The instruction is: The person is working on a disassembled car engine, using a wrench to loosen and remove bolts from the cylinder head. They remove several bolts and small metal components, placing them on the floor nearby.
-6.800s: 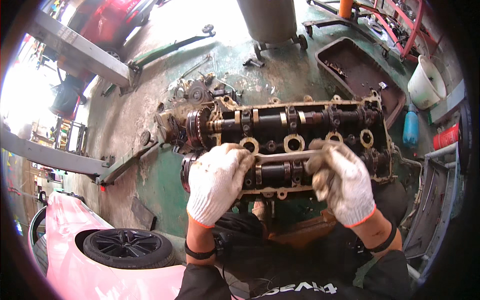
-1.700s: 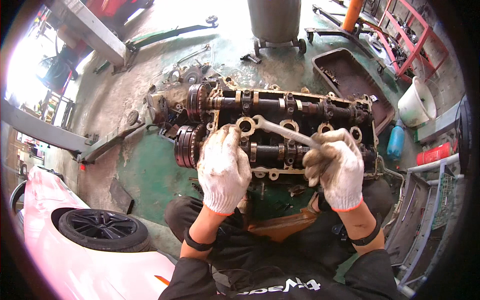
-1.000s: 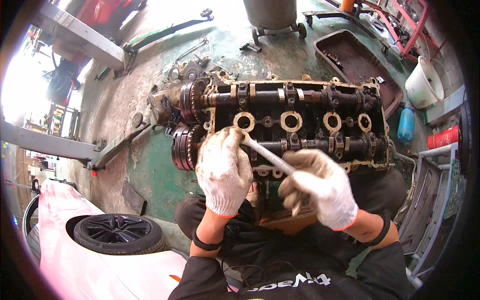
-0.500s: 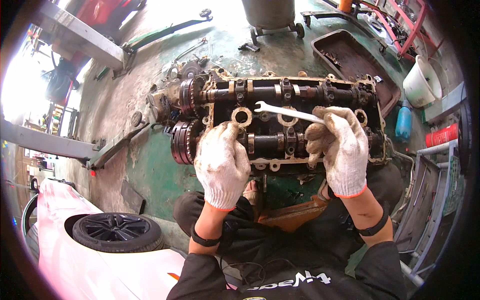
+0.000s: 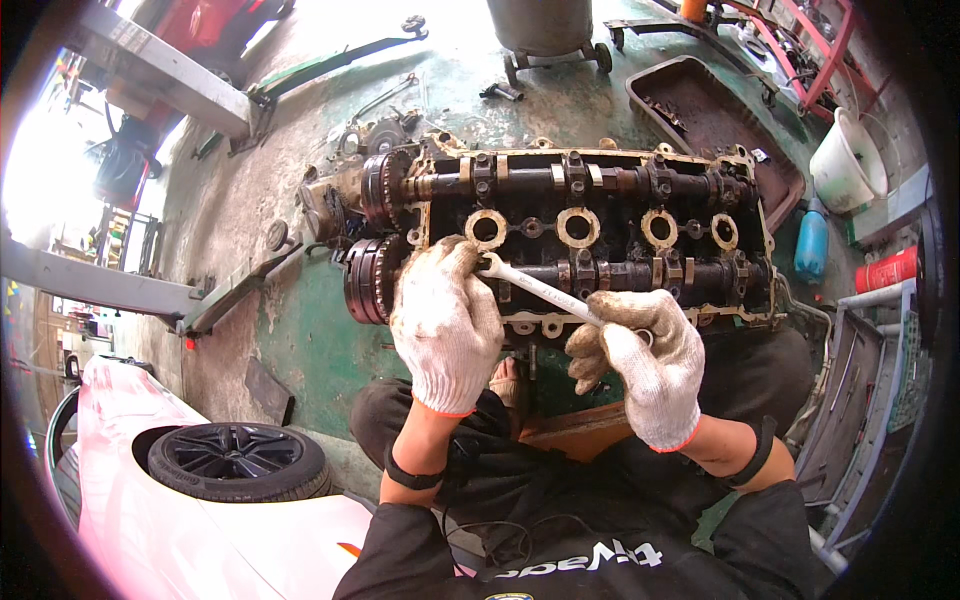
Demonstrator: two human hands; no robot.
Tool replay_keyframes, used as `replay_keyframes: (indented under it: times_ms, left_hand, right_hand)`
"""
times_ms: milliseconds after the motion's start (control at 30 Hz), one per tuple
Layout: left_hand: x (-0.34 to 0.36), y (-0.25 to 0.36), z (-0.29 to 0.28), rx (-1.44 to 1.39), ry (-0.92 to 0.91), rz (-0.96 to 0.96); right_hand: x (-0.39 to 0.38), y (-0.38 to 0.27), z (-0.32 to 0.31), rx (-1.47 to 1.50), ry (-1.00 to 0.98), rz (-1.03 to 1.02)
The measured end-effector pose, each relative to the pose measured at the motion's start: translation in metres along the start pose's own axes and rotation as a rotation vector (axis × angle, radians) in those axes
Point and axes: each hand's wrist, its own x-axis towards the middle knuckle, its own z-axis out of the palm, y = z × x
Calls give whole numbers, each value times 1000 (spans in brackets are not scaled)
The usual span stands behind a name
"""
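A large engine cylinder head with two camshafts [image 5: 620,183] lies in front of me. My right hand [image 5: 650,365], in a dirty white knit glove, is closed on the shank of a combination wrench [image 5: 545,290]. The wrench slants up to the left. Its open end sits by the left fingertips, over the nearer camshaft [image 5: 625,274]; the ring end shows partly between the right fingers. My left hand [image 5: 446,320], gloved too, rests beside the toothed cam gear [image 5: 370,280] with its fingers pinched together. What they grip, if anything, is hidden.
Behind the cylinder head on the right is a dark drip tray [image 5: 720,110]. A white bucket [image 5: 848,160], a blue bottle [image 5: 812,245] and a red can [image 5: 886,269] stand right. Grey lift arms [image 5: 100,280] reach in at left, near a pink car panel with a wheel [image 5: 238,460].
My right hand has come down and toward me, swinging the wrench from nearly level to slanted. Its open end has moved left and down to the left fingertips. The left hand has barely moved.
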Motion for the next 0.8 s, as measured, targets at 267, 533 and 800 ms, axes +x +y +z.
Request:
replay_keyframes:
  times_ms: [267, 533, 800]
  left_hand:
    - [-1, -1, 0, 14, -18, 4]
    - [0, 0, -2, 28, -25, 20]
    - [0, 1, 0, 25, -5, 0]
  right_hand:
    - [-11, 11, 4, 30, 9, 10]
    - [-16, 15, 11, 28, -141, 236]
    - [-6, 5, 23, 191, -175, 538]
